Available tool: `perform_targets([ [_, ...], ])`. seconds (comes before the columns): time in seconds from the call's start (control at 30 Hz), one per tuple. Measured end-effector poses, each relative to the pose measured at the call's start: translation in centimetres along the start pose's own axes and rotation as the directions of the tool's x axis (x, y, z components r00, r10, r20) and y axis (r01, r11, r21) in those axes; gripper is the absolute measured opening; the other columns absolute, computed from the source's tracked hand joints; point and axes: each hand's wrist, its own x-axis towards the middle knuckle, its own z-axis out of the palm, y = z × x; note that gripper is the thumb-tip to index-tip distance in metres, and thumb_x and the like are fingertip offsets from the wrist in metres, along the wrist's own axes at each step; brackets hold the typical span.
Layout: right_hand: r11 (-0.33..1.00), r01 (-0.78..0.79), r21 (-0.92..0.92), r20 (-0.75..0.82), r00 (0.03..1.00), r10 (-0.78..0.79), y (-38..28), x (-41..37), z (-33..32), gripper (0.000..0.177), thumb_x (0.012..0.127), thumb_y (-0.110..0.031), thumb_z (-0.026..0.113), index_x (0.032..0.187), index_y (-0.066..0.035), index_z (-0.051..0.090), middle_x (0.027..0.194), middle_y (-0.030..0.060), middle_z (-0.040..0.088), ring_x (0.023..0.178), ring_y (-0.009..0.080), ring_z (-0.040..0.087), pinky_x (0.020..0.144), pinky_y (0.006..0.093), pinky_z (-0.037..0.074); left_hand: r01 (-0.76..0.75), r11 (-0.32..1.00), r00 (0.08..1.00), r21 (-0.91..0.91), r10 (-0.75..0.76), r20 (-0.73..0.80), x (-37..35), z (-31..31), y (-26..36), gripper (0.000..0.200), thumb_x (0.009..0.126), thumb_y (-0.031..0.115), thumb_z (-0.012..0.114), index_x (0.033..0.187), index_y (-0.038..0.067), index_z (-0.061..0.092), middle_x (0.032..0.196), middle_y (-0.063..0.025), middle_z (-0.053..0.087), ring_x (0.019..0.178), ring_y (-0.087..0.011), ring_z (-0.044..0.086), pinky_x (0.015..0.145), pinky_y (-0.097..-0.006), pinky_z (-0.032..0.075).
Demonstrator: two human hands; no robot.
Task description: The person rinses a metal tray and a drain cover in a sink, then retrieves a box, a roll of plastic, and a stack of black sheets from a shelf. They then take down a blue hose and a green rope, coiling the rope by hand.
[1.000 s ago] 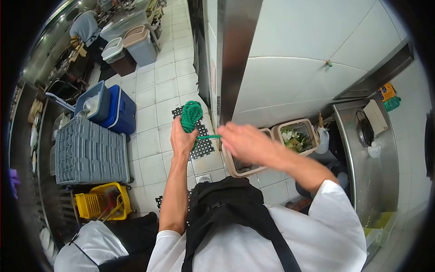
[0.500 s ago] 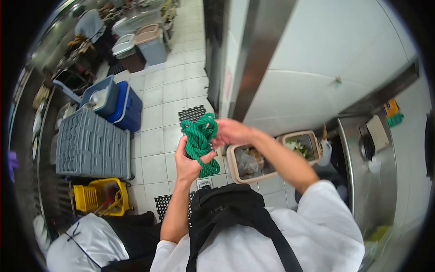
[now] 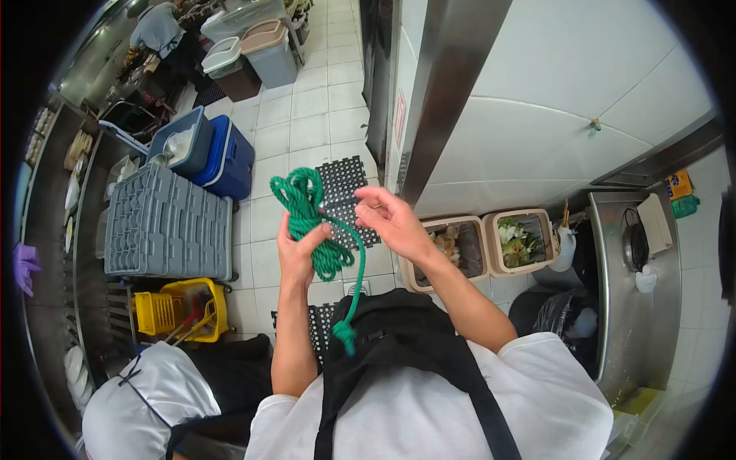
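Observation:
A coiled bundle of green rope (image 3: 303,218) is wrapped about its middle and upright in my left hand (image 3: 297,249), whose thumb presses across the front. From the bundle's right side a loose tail of the rope arcs out and hangs down to a knotted end (image 3: 345,334) over the black apron (image 3: 383,326). My right hand (image 3: 392,228) is just right of the bundle, fingers loosely bent and apart, with nothing seen in it. A small gap separates it from the rope.
Two beige bins with food scraps, one bin (image 3: 491,264) nearest, stand by the wall. Left are grey dish racks (image 3: 165,222), a blue cooler (image 3: 230,157) and a yellow mop bucket (image 3: 203,307). Another person (image 3: 146,391) is close at lower left. Black perforated mats (image 3: 341,184) lie on tiles.
My right hand has come off the rope and moved right. The rope's knotted tail now hangs free. My left hand, still around the bundle, has shifted slightly left.

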Motion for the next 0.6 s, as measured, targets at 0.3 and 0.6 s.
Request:
perform_targets([
  [0.3,0.748,-0.483,0.455,0.226,0.875,0.428,1.7,-0.9,-0.4,0.033,0.105,-0.024,0.055,0.133,-0.006,0.052,0.084,-0.0017,0.057,0.075,0.0101,0.058,0.085,0.0349,0.057,0.033,0.990,0.999,-0.139,-0.032,0.010,0.9,-2.3,0.4,0.048,0.082,0.007,0.073,0.126,-0.001,0.055,0.090,-0.0094,0.064,0.080,-0.0169,0.064,0.068,-0.0306,0.056],
  [0.6,0.851,-0.325,-0.413,0.353,0.804,0.478,-4.5,-1.7,-8.3,0.035,0.106,-0.023,0.053,0.138,-0.009,0.055,0.076,0.0001,0.054,0.063,0.0082,0.054,0.056,0.0266,0.047,0.161,0.681,0.972,-0.714,0.015,0.234,-0.1,-5.8,0.0,0.079,0.073,0.014,0.071,0.145,-0.003,0.042,0.144,-0.0230,0.044,0.088,-0.0158,0.056,0.088,-0.0307,0.050],
])
